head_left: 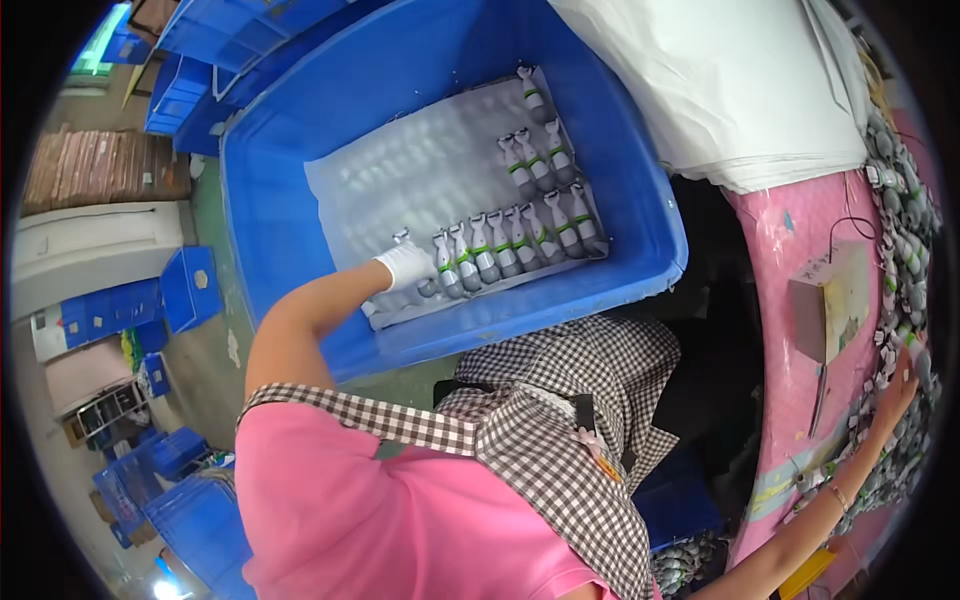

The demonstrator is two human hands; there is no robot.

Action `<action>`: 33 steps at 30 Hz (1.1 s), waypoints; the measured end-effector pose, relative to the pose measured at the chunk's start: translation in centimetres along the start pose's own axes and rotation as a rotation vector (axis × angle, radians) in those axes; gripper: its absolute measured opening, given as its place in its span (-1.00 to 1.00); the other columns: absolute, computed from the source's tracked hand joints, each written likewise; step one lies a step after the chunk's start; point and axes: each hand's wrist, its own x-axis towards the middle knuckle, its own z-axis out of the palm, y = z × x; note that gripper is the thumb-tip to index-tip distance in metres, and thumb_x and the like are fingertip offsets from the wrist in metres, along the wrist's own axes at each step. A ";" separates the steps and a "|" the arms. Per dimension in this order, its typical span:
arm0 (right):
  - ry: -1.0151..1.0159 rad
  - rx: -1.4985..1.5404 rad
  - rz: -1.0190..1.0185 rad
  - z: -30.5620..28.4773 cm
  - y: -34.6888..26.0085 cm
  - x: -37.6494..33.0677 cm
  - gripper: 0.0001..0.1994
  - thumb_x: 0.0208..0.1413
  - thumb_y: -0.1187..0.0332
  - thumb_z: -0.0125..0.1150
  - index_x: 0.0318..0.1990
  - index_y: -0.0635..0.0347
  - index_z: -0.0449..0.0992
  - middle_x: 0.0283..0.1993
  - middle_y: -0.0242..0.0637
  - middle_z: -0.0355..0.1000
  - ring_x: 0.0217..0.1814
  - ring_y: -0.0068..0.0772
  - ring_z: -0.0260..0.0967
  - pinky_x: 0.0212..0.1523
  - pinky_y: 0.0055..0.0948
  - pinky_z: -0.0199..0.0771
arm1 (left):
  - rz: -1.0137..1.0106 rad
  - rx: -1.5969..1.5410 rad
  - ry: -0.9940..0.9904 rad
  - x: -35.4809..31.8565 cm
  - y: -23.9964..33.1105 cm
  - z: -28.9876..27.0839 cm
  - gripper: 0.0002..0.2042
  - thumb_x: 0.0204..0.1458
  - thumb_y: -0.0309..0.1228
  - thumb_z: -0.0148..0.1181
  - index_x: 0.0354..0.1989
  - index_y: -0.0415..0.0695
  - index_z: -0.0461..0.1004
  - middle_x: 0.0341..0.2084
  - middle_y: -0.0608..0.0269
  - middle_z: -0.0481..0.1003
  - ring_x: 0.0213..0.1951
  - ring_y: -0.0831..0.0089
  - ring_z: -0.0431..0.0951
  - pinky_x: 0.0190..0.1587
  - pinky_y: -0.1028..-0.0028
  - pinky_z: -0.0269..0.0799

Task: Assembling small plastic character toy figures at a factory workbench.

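In the large blue bin, grey-and-white bottle-shaped pieces with green bands stand in a row along the near side of a white sheet. At the left end of that row, my white-gloved left hand is closed around a similar piece; its top and grey lower end show past the glove. Far to the right, my bare right hand reaches into a long heap of such pieces on the pink-covered table. Its fingers close on one grey piece, partly hidden by them.
More pieces lie at the bin's right side. A small box sits on the pink table. White sheeting hangs beside the bin. Blue crates and stacked cardboard stand at the left.
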 end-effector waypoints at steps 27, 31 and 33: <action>-0.156 0.585 -0.068 14.5 -37.4 -14.5 -0.52 -0.05 0.53 0.23 0.10 0.20 0.34 -0.13 -0.36 0.35 -0.24 -0.63 0.28 -0.22 -0.69 0.29 | 0.439 -1.846 0.421 4.2 22.3 -32.0 -0.62 0.09 -0.40 0.12 0.06 -0.22 0.25 -0.13 0.21 0.41 -0.07 0.51 0.40 0.00 0.48 0.34; -0.125 0.996 0.055 13.6 -36.1 -16.4 -0.68 0.03 0.57 0.12 -0.01 0.27 0.43 -0.05 -0.32 0.37 -0.16 -0.60 0.31 -0.14 -0.63 0.33 | 0.508 -2.201 0.454 7.1 25.4 -35.4 -0.70 0.10 -0.29 0.12 -0.08 -0.16 0.29 -0.22 0.28 0.40 -0.17 0.42 0.45 -0.04 0.35 0.38; -0.068 1.214 0.317 13.4 -33.2 -18.0 -0.77 0.20 0.42 -0.02 -0.06 0.30 0.45 -0.12 -0.26 0.44 -0.24 -0.57 0.39 -0.17 -0.60 0.40 | 0.562 -2.181 0.526 8.4 25.7 -35.9 -0.62 0.08 -0.19 0.12 -0.03 -0.16 0.29 -0.19 0.24 0.41 -0.11 0.35 0.45 0.01 0.29 0.37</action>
